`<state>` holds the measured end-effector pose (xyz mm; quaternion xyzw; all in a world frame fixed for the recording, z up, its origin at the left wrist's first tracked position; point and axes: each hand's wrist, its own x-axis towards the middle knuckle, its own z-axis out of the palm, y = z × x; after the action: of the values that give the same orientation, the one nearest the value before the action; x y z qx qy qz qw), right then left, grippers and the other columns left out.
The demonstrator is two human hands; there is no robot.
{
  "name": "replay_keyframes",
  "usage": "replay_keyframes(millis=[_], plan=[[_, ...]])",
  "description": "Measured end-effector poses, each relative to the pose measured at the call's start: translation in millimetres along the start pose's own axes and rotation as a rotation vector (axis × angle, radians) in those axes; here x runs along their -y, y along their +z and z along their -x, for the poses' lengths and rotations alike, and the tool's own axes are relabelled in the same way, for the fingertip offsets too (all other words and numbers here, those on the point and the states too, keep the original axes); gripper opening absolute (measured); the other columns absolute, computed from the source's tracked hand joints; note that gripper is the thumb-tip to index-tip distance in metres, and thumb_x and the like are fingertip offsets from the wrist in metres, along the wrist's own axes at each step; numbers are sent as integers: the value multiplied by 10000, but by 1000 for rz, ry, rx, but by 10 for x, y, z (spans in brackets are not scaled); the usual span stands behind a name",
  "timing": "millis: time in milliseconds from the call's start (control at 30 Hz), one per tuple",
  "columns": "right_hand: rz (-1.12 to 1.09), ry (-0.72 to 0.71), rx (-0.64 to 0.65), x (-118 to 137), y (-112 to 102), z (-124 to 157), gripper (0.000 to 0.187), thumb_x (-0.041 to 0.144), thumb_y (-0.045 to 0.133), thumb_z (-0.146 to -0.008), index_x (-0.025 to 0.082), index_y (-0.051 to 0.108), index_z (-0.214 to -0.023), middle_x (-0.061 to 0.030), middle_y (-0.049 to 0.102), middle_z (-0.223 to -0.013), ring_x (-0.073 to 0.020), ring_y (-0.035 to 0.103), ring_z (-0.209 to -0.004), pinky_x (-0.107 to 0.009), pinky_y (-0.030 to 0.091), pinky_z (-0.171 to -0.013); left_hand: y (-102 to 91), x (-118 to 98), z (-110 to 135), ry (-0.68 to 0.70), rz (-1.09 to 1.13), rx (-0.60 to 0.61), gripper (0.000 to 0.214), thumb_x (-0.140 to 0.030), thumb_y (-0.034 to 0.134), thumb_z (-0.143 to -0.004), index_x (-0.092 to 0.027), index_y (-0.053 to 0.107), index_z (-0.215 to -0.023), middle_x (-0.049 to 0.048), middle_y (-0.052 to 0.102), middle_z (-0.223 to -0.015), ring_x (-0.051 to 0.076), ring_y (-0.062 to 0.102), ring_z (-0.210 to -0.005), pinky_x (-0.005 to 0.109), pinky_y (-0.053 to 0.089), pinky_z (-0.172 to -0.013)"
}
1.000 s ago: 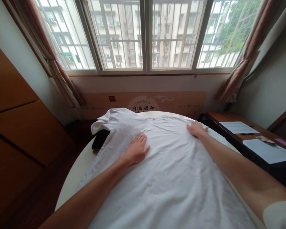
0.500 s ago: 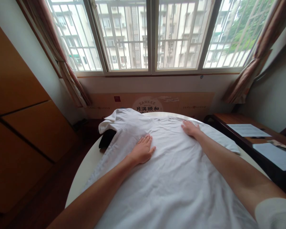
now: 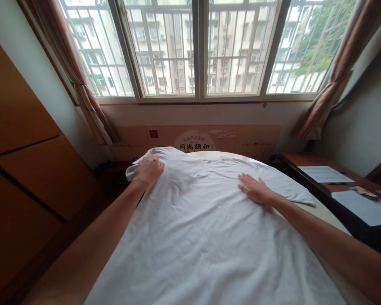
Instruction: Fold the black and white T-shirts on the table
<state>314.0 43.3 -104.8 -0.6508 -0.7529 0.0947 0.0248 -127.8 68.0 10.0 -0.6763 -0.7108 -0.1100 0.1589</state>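
A white short-sleeved shirt (image 3: 203, 220) lies spread over a pale round table (image 3: 332, 216), with wrinkles running across its body. My left hand (image 3: 150, 168) rests on the sleeve and shoulder at the far left, its fingers somewhat bent and slightly blurred. On the right half of the upper shirt, my right hand (image 3: 255, 188) lies flat, palm down, with its fingers spread. Beyond it the other sleeve (image 3: 300, 192) stretches toward the table's right edge.
A long printed cardboard box (image 3: 228, 137) stands behind the table, under the barred window (image 3: 165, 51). On the right, a dark wooden desk (image 3: 292, 159) holds papers (image 3: 365, 207). Orange-brown cabinets (image 3: 44, 178) are at the left. Curtains (image 3: 85, 101) flank the window.
My left hand has moved from the middle of the shirt to the far left sleeve, covering the dark object that showed there. My right hand has drawn slightly nearer, still flat on the cloth.
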Motion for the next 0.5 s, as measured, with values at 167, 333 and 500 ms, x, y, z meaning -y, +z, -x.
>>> replay_keyframes(millis=[167,333,500], plan=[[22,67,-35,-150,12,27,661,484,224,-1098,199,242,-1694,-119,150,-1773,-278,121,-1637,-617,119,-1283,-80,380,-360,-195,-52,207,537,-412,425,-1001,-86,663,-1356,244,577,-1504,438,456,-1450,642,265,-1198],[12,71,-33,-176,0,6,647,474,227,-1099,212,262,-1689,-123,167,-1770,-283,126,-1636,-619,119,-1282,-164,303,-351,-358,-81,169,600,-369,406,-1013,-10,574,-1463,263,368,-1660,517,230,-1543,698,170,-1209],[34,176,-51,139,-38,-1,654,418,225,-1099,139,231,-1690,-175,158,-1764,-315,122,-1634,-682,116,-1257,25,-731,154,196,25,39,666,-370,331,-1041,12,402,-1582,254,263,-1713,390,209,-1600,506,141,-1293]])
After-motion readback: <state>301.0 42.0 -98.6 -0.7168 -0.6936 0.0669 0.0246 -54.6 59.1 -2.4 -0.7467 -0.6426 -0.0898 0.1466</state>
